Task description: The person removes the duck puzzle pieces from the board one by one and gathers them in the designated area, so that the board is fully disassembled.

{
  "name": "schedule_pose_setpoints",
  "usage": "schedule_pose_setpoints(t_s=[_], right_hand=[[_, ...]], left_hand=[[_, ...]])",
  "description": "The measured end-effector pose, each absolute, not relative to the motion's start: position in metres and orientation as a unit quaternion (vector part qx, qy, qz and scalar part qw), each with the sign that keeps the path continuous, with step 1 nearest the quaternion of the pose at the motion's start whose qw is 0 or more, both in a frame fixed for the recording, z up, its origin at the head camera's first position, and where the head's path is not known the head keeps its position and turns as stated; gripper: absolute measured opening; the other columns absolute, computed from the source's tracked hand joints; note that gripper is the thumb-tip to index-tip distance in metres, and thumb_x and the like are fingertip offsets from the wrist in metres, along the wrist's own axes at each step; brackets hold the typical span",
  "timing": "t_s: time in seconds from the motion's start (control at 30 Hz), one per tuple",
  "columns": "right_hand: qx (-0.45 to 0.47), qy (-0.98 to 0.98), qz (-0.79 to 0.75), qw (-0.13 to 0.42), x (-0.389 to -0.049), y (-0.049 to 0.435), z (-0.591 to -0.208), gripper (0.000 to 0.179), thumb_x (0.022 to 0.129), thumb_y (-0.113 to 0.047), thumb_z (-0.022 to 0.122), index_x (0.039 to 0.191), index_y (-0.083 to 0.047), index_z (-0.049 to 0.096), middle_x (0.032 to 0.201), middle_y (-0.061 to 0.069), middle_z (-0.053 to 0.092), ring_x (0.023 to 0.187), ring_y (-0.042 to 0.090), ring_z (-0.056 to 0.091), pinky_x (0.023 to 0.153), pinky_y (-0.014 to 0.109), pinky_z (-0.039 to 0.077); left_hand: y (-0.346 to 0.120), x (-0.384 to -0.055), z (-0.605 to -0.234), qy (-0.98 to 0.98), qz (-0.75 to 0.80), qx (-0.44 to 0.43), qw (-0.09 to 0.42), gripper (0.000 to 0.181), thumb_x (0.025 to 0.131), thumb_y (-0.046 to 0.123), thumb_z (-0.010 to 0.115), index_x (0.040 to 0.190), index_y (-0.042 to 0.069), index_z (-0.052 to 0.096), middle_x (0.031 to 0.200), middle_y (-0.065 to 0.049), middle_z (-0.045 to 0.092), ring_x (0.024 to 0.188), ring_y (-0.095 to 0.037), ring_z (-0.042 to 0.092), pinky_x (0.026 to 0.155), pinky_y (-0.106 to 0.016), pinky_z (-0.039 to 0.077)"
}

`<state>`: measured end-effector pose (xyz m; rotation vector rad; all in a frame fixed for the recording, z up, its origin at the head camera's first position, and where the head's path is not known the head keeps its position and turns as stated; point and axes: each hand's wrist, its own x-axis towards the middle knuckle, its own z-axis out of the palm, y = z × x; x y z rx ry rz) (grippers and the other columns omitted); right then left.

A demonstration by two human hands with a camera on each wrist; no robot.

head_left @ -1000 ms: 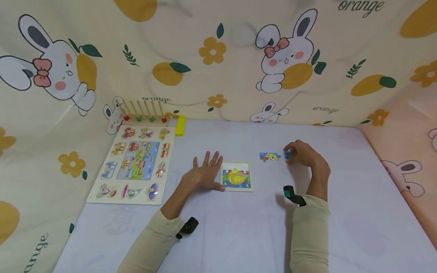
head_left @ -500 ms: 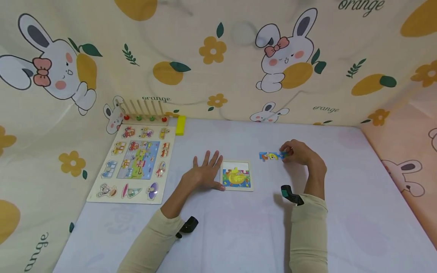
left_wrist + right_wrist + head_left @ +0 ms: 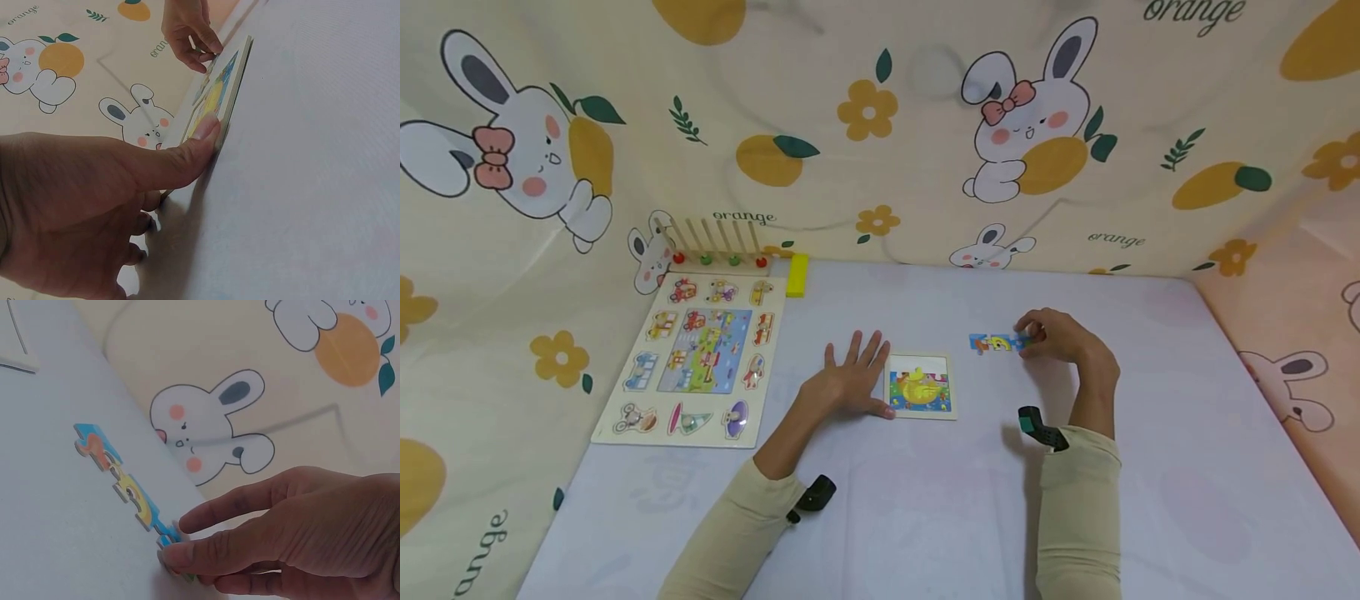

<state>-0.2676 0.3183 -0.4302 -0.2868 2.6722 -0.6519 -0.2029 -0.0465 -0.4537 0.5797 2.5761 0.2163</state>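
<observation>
My left hand [image 3: 844, 387] lies with fingers spread beside a small square jigsaw tray [image 3: 953, 392]. Its thumb rests on the tray's edge, as the left wrist view also shows. Inside the tray, jigsaw pieces make up a yellow duck picture; a pale strip shows along the top. To the right, my right hand [image 3: 1062, 340] pinches a small blue jigsaw piece [image 3: 167, 540] between thumb and fingers, partly hidden by them. That piece sits against the end of a short row of jigsaw pieces [image 3: 134, 490], blue, brown and yellow, lying on the table.
On the left lies a large wooden puzzle board [image 3: 647, 333] with vehicle and toy pictures. Behind it stands a rack of wooden pegs [image 3: 718, 265] with red and green beads, and a yellow block [image 3: 797, 276] beside it. A printed rabbit cloth [image 3: 865, 175] hangs along the back.
My right hand has moved slightly left, bringing the pinched jigsaw piece up against the row; it has hardly moved over the last half second. The left hand has stayed in place.
</observation>
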Motion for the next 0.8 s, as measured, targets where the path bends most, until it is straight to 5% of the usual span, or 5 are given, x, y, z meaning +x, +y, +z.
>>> schedule_pose_setpoints(t_s=[0.37,0.8], right_hand=[[-0.093,0.954,-0.209,0.194,-0.270,0.318,-0.425,0.050,0.092,-0.014,0.080,0.136,0.001,0.060,0.118,0.025,0.061,0.107,0.036,0.057,0.096,0.051,0.048],[-0.131,0.956,-0.191,0.180,-0.262,0.292,-0.400,0.042,0.098,-0.016,0.071,0.135,-0.001,0.061,0.109,0.019,0.060,0.101,0.031,0.056,0.087,0.044,0.049]], left_hand=[[-0.047,-0.204,-0.451,0.940,0.081,0.211,0.254,0.111,0.093,0.056,0.072,0.169,0.011,0.007,0.179,-0.010,-0.007,0.166,-0.038,-0.007,0.128,-0.072,0.008],[-0.047,-0.204,-0.450,0.940,0.080,0.209,0.256,0.111,0.093,0.056,0.072,0.169,0.010,0.007,0.179,-0.010,-0.007,0.166,-0.038,-0.007,0.128,-0.071,0.008]])
